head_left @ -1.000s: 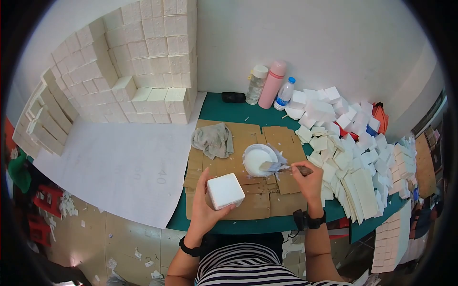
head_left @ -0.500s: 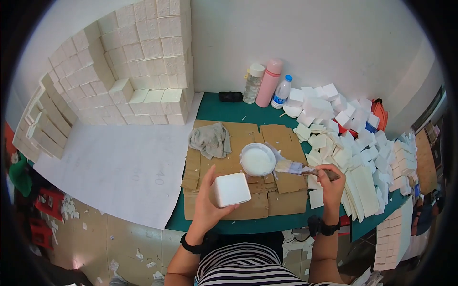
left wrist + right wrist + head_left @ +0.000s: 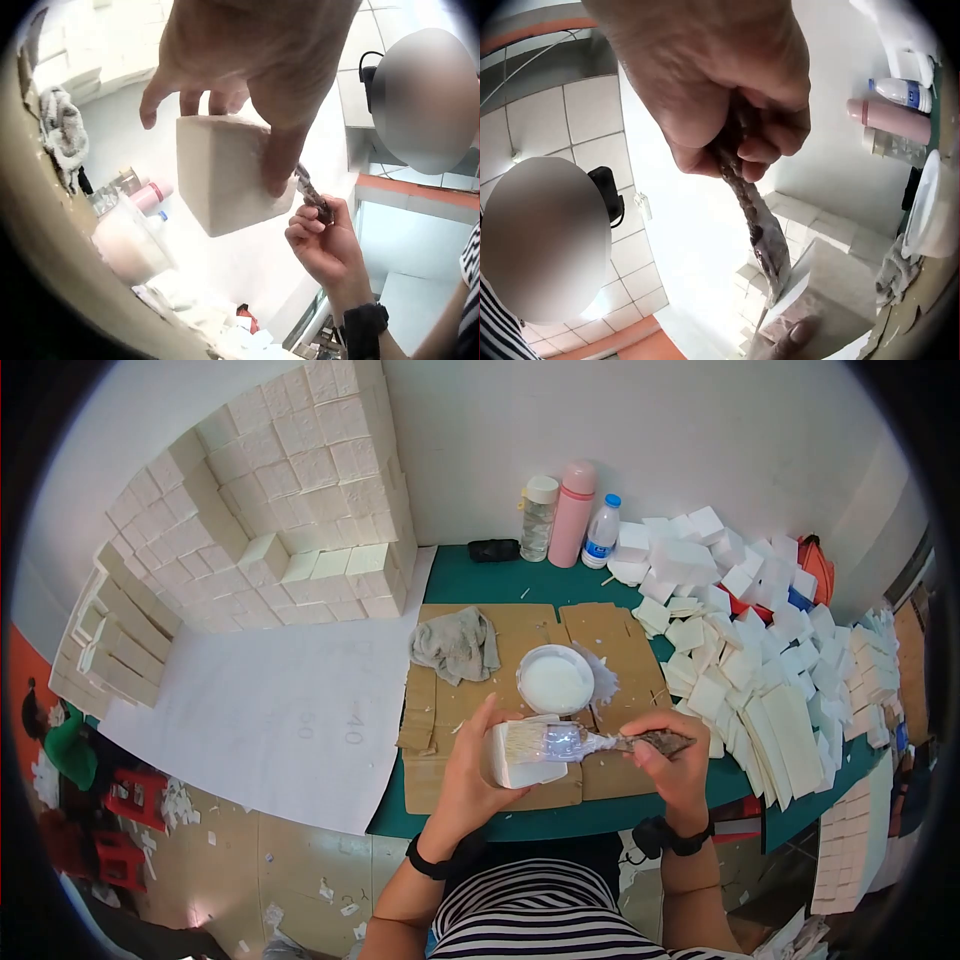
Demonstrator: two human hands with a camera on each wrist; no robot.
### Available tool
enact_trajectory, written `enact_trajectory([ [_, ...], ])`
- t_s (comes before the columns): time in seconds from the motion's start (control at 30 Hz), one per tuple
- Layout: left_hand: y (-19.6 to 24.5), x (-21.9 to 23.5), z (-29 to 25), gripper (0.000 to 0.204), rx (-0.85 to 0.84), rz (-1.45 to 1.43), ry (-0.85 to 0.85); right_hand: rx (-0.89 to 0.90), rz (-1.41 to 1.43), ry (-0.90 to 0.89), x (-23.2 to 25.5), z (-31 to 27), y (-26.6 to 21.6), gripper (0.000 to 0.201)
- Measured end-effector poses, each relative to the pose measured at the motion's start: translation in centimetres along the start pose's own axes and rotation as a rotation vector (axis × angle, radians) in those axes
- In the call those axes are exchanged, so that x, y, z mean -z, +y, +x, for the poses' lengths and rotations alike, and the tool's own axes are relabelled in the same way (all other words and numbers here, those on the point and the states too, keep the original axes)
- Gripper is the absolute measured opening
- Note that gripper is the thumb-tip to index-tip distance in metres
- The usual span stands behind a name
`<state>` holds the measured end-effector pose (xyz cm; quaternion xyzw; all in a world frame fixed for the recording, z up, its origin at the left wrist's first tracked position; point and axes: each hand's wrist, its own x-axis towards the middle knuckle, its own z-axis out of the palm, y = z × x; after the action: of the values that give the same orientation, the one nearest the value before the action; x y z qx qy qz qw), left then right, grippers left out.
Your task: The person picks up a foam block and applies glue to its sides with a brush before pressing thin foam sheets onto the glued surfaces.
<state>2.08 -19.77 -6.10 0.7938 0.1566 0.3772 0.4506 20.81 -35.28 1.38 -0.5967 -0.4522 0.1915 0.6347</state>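
Note:
My left hand grips a white foam-like block from its left side, with thumb and fingers around it. In the left wrist view the block shows its plain sides, thumb on one face. The right hand holds a flat paintbrush by its stained handle. Its pale bristles lie over the block's upper face in the head view. Just beyond the block stands a round white tub of white paste or liquid. The right wrist view shows fingers curled round the handle.
Flattened cardboard covers the green table, with a grey rag on it. Bottles, including a pink flask, stand along the wall. White blocks and slabs pile up at right; stacked blocks rise at left on white paper.
The brush has left the tub, swung out to the right, then come left onto the block. My left hand has shifted slightly right with the block.

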Motion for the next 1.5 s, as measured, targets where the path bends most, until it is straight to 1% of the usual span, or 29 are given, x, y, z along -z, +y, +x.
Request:
enact_trajectory([
  [0.03, 0.0, 0.0, 0.0, 0.107, 0.000, 0.001, -0.006, 0.040, -0.068, -0.038, 0.0, 0.0, 0.0, 0.014],
  [0.07, 0.0, 0.1, 0.0, 0.107, -0.013, -0.013, -0.006, 0.039, -0.066, -0.034, 0.3, -0.1, -0.2, 0.014],
  [0.17, -0.1, 0.5, -0.2, 0.107, -0.035, -0.041, 0.002, -0.082, -0.168, -0.018, 2.1, -0.4, -1.0, 0.014],
  [0.2, -0.3, 0.6, -0.2, 0.109, -0.031, -0.036, 0.000, -0.080, -0.170, -0.021, 2.3, -0.4, -1.1, 0.014],
  [0.3, -0.4, 0.6, -0.1, 0.113, -0.024, -0.028, -0.008, 0.004, -0.220, 0.064, 2.7, -0.7, -1.4, 0.018],
  [0.33, -0.3, 0.4, 0.0, 0.111, -0.026, -0.025, -0.010, 0.004, -0.221, 0.066, 2.4, -0.7, -1.4, 0.018],
  [0.4, -0.1, 0.1, 0.2, 0.106, -0.029, -0.017, -0.019, 0.033, -0.103, 0.011, 1.2, -0.6, -1.1, 0.013],
  [0.43, -0.1, 0.1, 0.2, 0.106, -0.030, -0.016, -0.024, 0.047, -0.042, -0.016, 0.9, -0.6, -1.0, 0.012],
  [0.47, -0.1, 0.1, 0.2, 0.108, -0.036, 0.000, -0.017, 0.045, -0.038, -0.011, 0.8, -0.5, -1.0, 0.012],
  [0.57, -0.2, 0.3, 0.0, 0.111, -0.047, 0.033, 0.005, -0.026, -0.183, -0.036, 0.7, -0.2, -1.1, 0.012],
  [0.6, -0.4, 0.5, -0.1, 0.111, -0.044, 0.034, 0.016, -0.023, -0.183, -0.042, 0.9, -0.2, -1.1, 0.012],
  [0.7, -0.5, 0.7, -0.3, 0.111, -0.034, 0.035, 0.033, -0.093, -0.157, 0.069, 2.1, -0.7, -1.4, 0.012],
  [0.73, -0.3, 0.7, -0.1, 0.111, -0.023, 0.044, 0.035, -0.097, -0.157, 0.071, 1.9, -0.9, -1.4, 0.012],
  [0.83, 0.0, 0.5, 0.4, 0.110, -0.008, 0.061, 0.031, -0.022, 0.000, 0.023, 0.6, -1.4, -1.5, 0.011],
  [0.87, -0.1, 0.4, 0.5, 0.109, -0.005, 0.057, 0.032, -0.024, 0.002, 0.026, 0.5, -1.4, -1.4, 0.011],
  [0.97, -0.1, 0.6, 0.4, 0.106, 0.007, 0.054, 0.042, 0.055, -0.135, -0.095, 0.1, -1.2, -1.0, 0.011],
  [1.0, 0.0, 0.7, 0.4, 0.107, 0.005, 0.058, 0.059, 0.056, -0.133, -0.100, 0.3, -1.2, -1.0, 0.011],
  [1.1, 0.0, 1.0, 0.4, 0.107, 0.003, 0.061, 0.094, -0.040, -0.223, 0.007, 1.6, -1.5, -1.3, 0.012],
  [1.27, -0.5, 0.4, 0.4, 0.108, -0.001, 0.085, 0.078, 0.022, -0.154, 0.072, 1.0, -1.4, -1.5, 0.014],
  [1.37, -0.6, 0.3, 0.3, 0.107, -0.027, 0.109, 0.069, 0.082, -0.132, -0.128, -0.4, -1.2, -1.2, 0.014],
  [1.4, -0.5, 0.6, 0.3, 0.107, -0.010, 0.099, 0.076, 0.083, -0.129, -0.129, -0.2, -1.2, -1.0, 0.014],
  [1.5, -0.1, 1.2, 0.2, 0.107, 0.029, 0.074, 0.112, 0.129, -0.282, -0.075, 1.3, -1.3, -0.6, 0.014],
])
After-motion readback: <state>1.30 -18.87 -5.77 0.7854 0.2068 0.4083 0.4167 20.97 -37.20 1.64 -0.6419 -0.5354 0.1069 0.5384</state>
